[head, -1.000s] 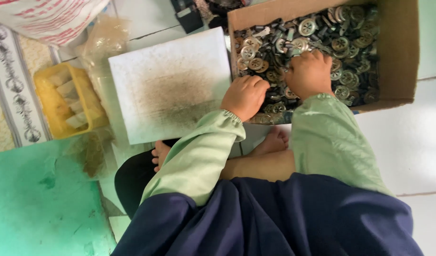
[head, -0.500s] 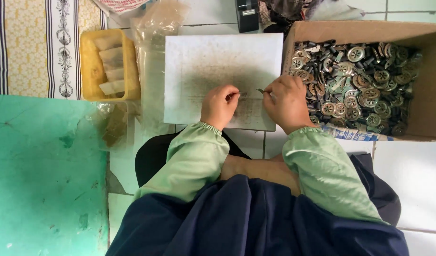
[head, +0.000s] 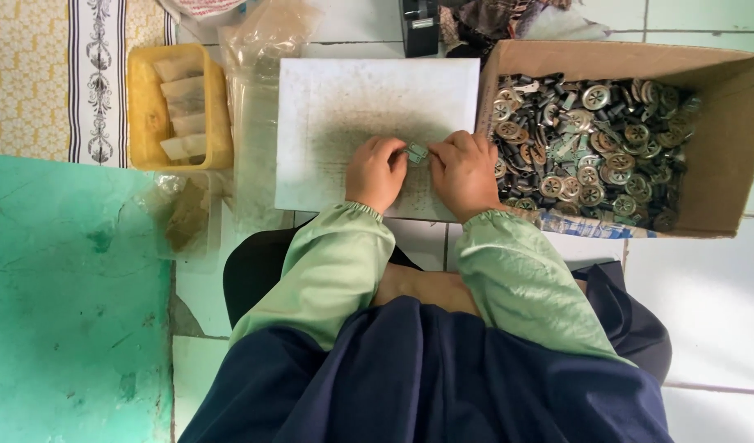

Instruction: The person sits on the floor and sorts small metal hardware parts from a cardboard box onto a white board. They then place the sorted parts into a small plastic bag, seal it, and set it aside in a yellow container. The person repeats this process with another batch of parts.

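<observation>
Floor tiles lie under everything here, and you sit on them with a green mat (head: 73, 303) at your left. Next in size, the cardboard box (head: 726, 148) at your right holds a heap of round metal discs (head: 594, 148) and darker scraps; keep it that near, so that a reach costs you little. The white board (head: 336, 82) in front of you is worn grey in the middle, and both hands rest on that patch; work there, where the surface is flat and lit. A yellow tray (head: 143, 107) with pale folded packets stands well apart at the upper left. Your left hand (head: 375, 172) and right hand (head: 466, 171) meet over one small greenish metal piece (head: 415, 152), pinched between the fingertips of both. I judge that you are fitting or parting it: hold it low over the board, let one hand steady it while the other turns or presses, and keep your thumbs off its edges.
</observation>
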